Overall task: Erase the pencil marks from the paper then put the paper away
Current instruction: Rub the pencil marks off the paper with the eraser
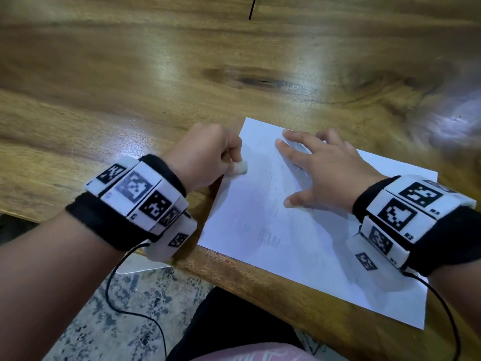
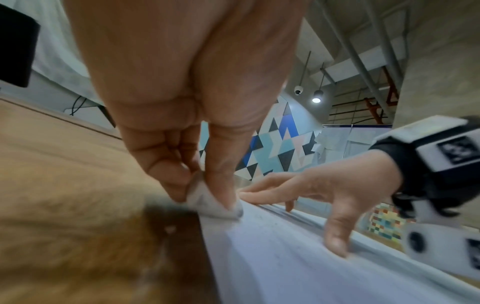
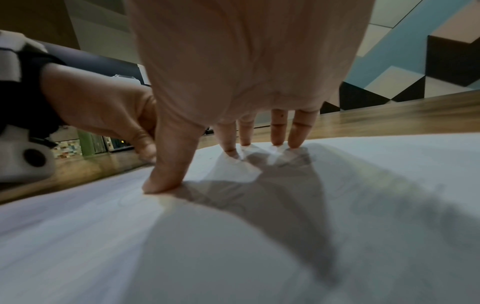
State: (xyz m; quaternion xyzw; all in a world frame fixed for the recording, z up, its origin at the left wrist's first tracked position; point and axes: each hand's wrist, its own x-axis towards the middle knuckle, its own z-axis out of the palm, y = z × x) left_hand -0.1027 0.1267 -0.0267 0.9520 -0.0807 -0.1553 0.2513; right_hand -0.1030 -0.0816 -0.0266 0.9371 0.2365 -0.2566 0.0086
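1. Head view: paper lies flat on the wooden table, between and under both hands, its near corner over the table edge. Long axis runs from near the left hand diagonally toward the right wrist and beyond. Left hand, fingers curled, pinches a small white eraser at the sheet's left edge; right hand lies w/ fingers straight and spread, pressing the sheet's far half. Faint grey pencil marks sit nearer the body than either hand, approx. midway between the wrists; eraser crumbs lie between the hands. Judgement: left hand is nearer the marks, so the next stroke goes toward the body.
2. Left wrist view: thumb and fingers grip the eraser, its grey-smudged tip touching the paper just inside the edge. Right hand stands on its fingertips beside it.
3. Right wrist view: right hand, thumb and fingertips planted on the paper, holds nothing. Sheet looks white, smooth, w/ faint loops by the thumb. Left hand is just beside; eraser not clear here.
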